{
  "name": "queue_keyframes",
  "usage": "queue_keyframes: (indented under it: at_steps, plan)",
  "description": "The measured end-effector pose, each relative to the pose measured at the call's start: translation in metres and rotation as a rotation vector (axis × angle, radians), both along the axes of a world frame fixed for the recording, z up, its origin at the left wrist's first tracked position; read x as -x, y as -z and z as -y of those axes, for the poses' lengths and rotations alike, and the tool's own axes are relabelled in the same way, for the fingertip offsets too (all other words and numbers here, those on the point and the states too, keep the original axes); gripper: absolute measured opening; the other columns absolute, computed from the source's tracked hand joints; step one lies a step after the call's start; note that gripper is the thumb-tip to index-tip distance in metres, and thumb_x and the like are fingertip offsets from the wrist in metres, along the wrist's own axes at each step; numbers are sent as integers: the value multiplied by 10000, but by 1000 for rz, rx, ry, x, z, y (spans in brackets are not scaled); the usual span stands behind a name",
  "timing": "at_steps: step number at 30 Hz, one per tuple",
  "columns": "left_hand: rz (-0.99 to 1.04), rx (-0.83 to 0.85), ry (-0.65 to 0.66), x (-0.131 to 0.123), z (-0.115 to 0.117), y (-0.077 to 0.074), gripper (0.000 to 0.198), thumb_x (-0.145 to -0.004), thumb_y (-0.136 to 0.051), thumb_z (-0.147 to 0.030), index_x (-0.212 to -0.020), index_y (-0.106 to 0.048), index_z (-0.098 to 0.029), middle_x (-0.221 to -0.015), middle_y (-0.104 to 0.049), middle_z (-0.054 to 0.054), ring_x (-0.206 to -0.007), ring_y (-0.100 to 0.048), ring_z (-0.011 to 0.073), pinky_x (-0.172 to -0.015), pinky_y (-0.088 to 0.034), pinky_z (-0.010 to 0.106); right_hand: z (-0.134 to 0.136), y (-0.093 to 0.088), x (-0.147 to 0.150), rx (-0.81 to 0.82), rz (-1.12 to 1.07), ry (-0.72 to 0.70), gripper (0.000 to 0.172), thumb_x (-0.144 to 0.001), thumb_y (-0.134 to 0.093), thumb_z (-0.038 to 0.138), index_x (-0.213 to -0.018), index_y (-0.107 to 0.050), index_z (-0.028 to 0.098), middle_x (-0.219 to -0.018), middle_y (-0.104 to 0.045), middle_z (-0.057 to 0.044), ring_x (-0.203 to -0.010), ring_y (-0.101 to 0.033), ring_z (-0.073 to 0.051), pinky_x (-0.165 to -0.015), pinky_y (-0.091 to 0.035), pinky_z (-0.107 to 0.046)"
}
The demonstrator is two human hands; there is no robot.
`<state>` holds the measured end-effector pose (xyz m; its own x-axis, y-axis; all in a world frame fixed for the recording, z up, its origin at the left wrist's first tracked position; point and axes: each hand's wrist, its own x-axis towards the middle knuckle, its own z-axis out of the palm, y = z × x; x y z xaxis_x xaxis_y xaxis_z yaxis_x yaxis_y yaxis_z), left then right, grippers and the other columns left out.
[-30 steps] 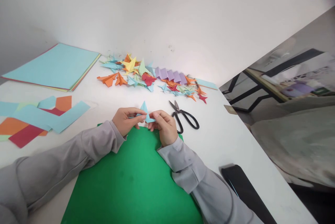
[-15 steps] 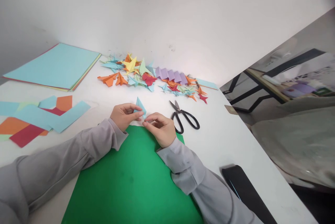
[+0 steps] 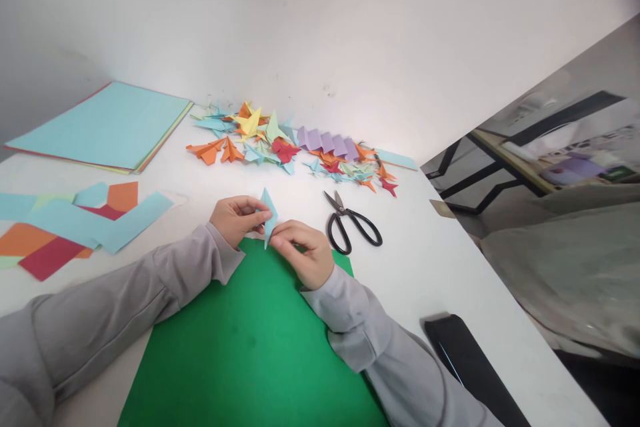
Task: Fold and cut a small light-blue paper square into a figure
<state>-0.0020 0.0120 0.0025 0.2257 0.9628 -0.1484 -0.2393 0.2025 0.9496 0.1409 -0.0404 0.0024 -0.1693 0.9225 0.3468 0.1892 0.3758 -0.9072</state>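
Note:
A small light-blue folded paper [image 3: 270, 210], long and pointed at both ends, stands upright between my hands. My left hand [image 3: 237, 219] pinches its left side between thumb and fingers. My right hand [image 3: 306, 250] is closed, with thumb and fingertips together at the paper's lower right edge; whether they grip it or only touch it I cannot tell. Below both hands lies a green sheet [image 3: 245, 340] on the white table. Black-handled scissors [image 3: 345, 217] rest with blades slightly apart, just right of my right hand.
Folded paper pieces [image 3: 250, 124] in several colours lie along the wall, beside a purple pleated strip [image 3: 327, 142]. Large coloured sheets [image 3: 105, 124] are stacked at the back left. Cut paper pieces [image 3: 65, 217] lie at the left. A black flat object [image 3: 465, 360] sits near the right edge.
The blue paper's lower point now shows below my left fingers. My right hand has shifted slightly down and left, its fingertips at the paper's lower edge. My left hand has barely moved.

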Motion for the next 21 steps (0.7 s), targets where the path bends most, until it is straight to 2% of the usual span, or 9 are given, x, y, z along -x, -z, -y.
queue_keyframes:
  at_steps: [3, 6, 21]
  plan:
    - [-17, -9, 15, 0, 0, 1, 288, -441, -791, -266, -618, -620, -115, -446, -588, -20, -373, -522, 83, -388, -424, 191, -4, 4, -2, 186, -194, 136, 172, -735, -613, 355, -682, -592, 193, -658, -617, -21, -563, -545, -124, -458, -435, -240]
    - [-39, -29, 42, 0, 1, 0, 272, -452, -788, -259, -612, -620, -117, -466, -603, -15, -379, -527, 84, -402, -437, 197, -8, 8, -3, 284, -314, 163, 233, -656, -686, 368, -745, -563, 192, -647, -603, 1, -589, -571, -131, -431, -428, -216]
    - [-24, -1, 54, 0, 2, -1, 262, -442, -792, -233, -611, -626, -121, -474, -614, -16, -394, -531, 83, -416, -450, 200, -10, 9, -3, 301, -281, 109, 220, -656, -687, 335, -736, -558, 175, -627, -593, 9, -563, -561, -107, -437, -420, -195]
